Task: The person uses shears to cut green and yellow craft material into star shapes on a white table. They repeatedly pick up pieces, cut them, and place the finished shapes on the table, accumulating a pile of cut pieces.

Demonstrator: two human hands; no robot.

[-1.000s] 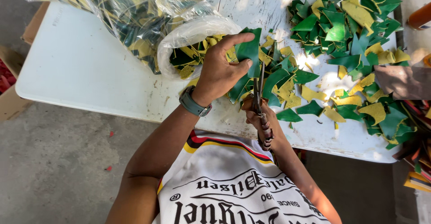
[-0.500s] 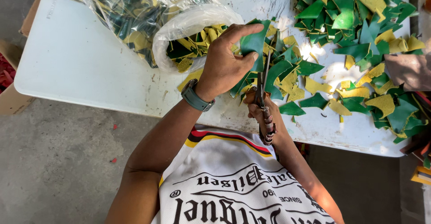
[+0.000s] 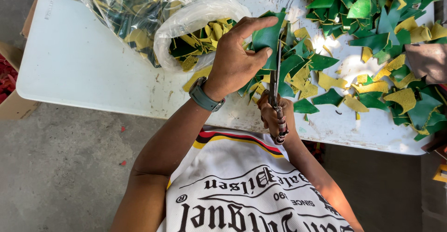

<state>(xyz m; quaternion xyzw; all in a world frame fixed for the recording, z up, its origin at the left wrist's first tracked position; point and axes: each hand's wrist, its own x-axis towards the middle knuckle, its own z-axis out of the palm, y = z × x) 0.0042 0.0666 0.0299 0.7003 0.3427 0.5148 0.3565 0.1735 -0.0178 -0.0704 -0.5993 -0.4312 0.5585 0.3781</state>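
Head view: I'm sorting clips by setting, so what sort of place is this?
Probably a small craft workshop: a white table strewn with green and yellow offcuts, a clear bag of more, scissors in the right hand.

A white table (image 3: 84, 69), scuffed and sunlit, stands on a grey concrete floor (image 3: 60, 171). A clear plastic bag (image 3: 139, 13) stuffed with green and yellow scraps lies open across its top. More green and yellow offcuts (image 3: 372, 32) lie heaped over the table's right side, beside a brown piece (image 3: 426, 62) at the edge. A cardboard box (image 3: 11, 104) sits at far left.
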